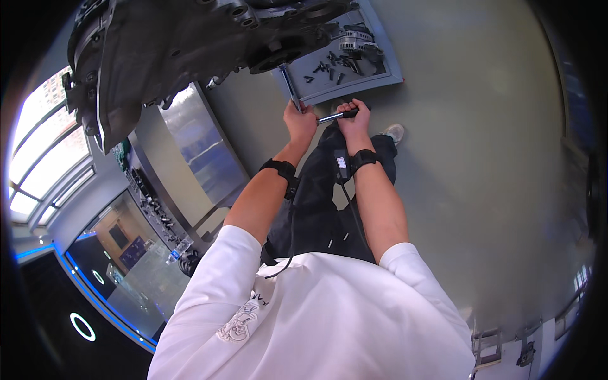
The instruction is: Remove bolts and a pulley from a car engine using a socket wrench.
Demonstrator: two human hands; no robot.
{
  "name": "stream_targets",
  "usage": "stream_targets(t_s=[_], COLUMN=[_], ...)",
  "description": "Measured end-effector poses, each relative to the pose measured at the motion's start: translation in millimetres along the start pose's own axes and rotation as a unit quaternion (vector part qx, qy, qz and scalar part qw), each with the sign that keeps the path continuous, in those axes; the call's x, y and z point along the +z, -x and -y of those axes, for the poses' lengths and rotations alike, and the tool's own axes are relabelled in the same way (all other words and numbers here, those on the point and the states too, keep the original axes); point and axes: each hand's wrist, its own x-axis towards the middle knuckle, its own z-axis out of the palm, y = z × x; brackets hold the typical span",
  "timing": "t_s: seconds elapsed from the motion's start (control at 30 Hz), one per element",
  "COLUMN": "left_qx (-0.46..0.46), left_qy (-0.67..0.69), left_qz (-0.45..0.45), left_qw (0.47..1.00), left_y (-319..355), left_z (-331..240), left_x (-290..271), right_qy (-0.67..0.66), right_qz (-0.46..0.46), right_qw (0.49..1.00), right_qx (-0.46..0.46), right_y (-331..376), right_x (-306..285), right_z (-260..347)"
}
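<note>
**Gripping a silver ratchet wrench (pixel 328 118) near the dark-grey cast-metal engine block (pixel 177 57)**

Holding the wrench's black handle (pixel 349 114) in a fully curled right hand (pixel 356 125), on the block's near side. Wrapping the left hand (pixel 300 124) closed around the joint with a straight silver bar (pixel 289 85), up against the block. Right of the block, in a shallow grey tray (pixel 373 84): dark metal bolts (pixel 347 62).

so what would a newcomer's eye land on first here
Probably the big dark metal assembly across the upper left. Next, the ratchet wrench at upper centre, held by the left hand and right hand. Dark bolts lie in a grey tray near the top.
</note>
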Motion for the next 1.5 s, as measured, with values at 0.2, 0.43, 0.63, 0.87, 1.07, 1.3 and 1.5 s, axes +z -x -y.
stream_targets(t_s=[0.2,0.43,0.63,0.87,1.07,1.3,1.5], left_qx=[0.022,-0.247,-0.242,-0.126,-0.115,-0.047,-0.079], left_qy=[0.038,-0.073,-0.102,-0.068,0.243,0.255,0.257], left_qz=[0.024,-0.024,0.047,0.063,0.347,0.357,0.395], left_qw=[0.999,0.966,0.964,0.988,0.898,0.898,0.879], left_y=[-7.1,-17.7,-14.2,-54.5,-49.5,-54.0,-63.7], left_z=[6.2,-26.7,-39.6,24.4,16.8,17.1,30.2], left_x=[-2.7,22.2,9.4,23.2,5.6,13.3,13.0], right_qy=[0.049,0.079,0.113,0.158,0.279,0.248,0.370], right_qz=[0.010,-0.052,-0.062,0.052,0.117,0.165,0.089], right_qw=[0.993,0.973,0.938,0.879,0.755,0.710,0.620], right_qx=[-0.110,-0.210,-0.322,-0.446,-0.582,-0.639,-0.686], right_y=[34.6,20.8,70.1,125.5,142.1,133.4,139.7], right_x=[22.1,31.7,51.1,55.9,28.5,29.4,10.9], right_z=[6.1,36.1,16.3,-56.6,-103.6,-112.5,-148.8])
